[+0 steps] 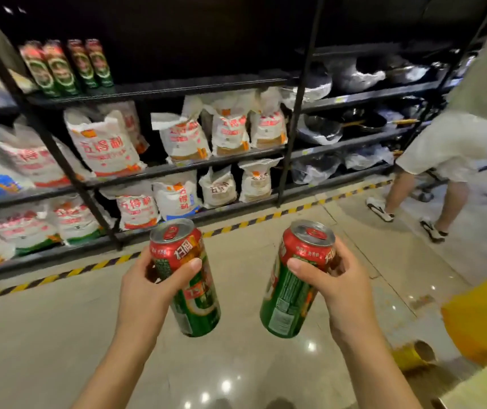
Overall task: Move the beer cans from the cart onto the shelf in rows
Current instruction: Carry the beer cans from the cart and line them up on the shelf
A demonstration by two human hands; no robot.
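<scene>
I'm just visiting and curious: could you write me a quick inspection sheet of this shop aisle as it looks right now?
Surface: glossy beige tiled floor with a yellow-and-black striped line along the black metal shelving.
Job's things: four green-and-red beer cans stand upright in a row on the upper shelf; one more can in each hand.
Clutter: white printed sacks fill the lower shelves; wrapped dark pans to the right.
Hands: left hand holds a tilted can; right hand holds another.
Cables: nothing seen.
Surroundings: a person in pale shorts stands at right; a yellow object at the lower right edge.
</scene>
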